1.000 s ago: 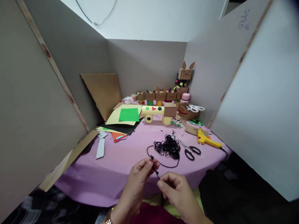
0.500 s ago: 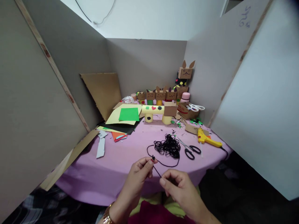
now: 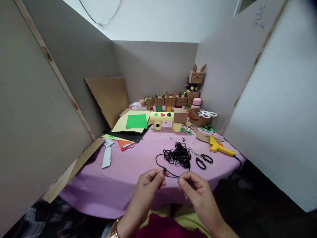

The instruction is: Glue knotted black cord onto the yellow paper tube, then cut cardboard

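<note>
A tangled heap of black cord (image 3: 178, 155) lies on the purple tablecloth (image 3: 123, 178), with a loose strand trailing toward me. My left hand (image 3: 148, 185) pinches that strand near a small knot, fingers closed. My right hand (image 3: 195, 190) pinches the same strand a short way to the right, so a brief length runs taut between both hands above the table's near edge.
Black-handled scissors (image 3: 201, 159) and a yellow glue gun (image 3: 219, 147) lie right of the cord. Coloured paper sheets (image 3: 135, 123), a yellow tube figure (image 3: 164, 119) and several cardboard animal figures (image 3: 170, 100) stand farther back. Grey boards wall the table on three sides.
My right hand has risen and moved right, away from the left hand. The strand between them has gone from slanted to nearly level.
</note>
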{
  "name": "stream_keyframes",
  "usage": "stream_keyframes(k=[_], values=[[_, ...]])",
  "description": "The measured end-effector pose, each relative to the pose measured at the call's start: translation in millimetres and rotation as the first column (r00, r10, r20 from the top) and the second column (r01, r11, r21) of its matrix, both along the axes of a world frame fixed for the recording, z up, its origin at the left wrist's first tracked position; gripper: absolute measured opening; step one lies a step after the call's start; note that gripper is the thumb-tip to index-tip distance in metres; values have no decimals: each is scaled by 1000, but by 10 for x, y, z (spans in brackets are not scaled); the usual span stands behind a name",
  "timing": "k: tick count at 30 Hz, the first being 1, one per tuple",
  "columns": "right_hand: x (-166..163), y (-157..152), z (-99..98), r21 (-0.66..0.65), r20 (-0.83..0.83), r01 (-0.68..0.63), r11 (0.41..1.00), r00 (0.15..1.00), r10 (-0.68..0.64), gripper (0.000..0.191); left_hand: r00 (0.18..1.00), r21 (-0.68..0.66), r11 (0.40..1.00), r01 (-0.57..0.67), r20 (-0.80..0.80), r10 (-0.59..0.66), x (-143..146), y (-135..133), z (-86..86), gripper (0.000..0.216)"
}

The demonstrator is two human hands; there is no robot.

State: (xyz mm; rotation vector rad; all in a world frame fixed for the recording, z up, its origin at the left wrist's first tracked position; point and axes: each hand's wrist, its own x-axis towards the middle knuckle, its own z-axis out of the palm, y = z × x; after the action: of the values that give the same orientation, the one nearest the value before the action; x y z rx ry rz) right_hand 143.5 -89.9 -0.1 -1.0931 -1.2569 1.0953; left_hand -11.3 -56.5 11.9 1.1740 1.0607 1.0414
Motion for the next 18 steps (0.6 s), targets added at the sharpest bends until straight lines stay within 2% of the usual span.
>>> stream_keyframes(k=[4,6,8,11,13,15,18], values=[[63,32,63,267,236,30,963,967,-96,17,975,136,988,78,-219,-47,-15,-11,-38,25],[102,52,103,396,341,-34,918,933,-113,14,946,191,974,118,-319,-52,-14,-18,-49,28],[134,74,158,444,453,-139,885,887,-88,15,919,232,959,161,-389,-60,-11,-29,-45,29],[157,121,268,400,588,-289,870,809,-2,18,879,258,929,264,-461,-121,-11,-52,-15,25],[150,170,332,346,601,-353,869,795,83,18,851,255,905,340,-493,-181,-17,-71,11,23],[127,231,357,283,547,-379,881,818,176,16,829,216,893,396,-502,-246,-29,-90,34,24],[77,307,289,122,343,-373,920,886,314,14,837,93,899,428,-415,-356,-53,-113,58,28]])
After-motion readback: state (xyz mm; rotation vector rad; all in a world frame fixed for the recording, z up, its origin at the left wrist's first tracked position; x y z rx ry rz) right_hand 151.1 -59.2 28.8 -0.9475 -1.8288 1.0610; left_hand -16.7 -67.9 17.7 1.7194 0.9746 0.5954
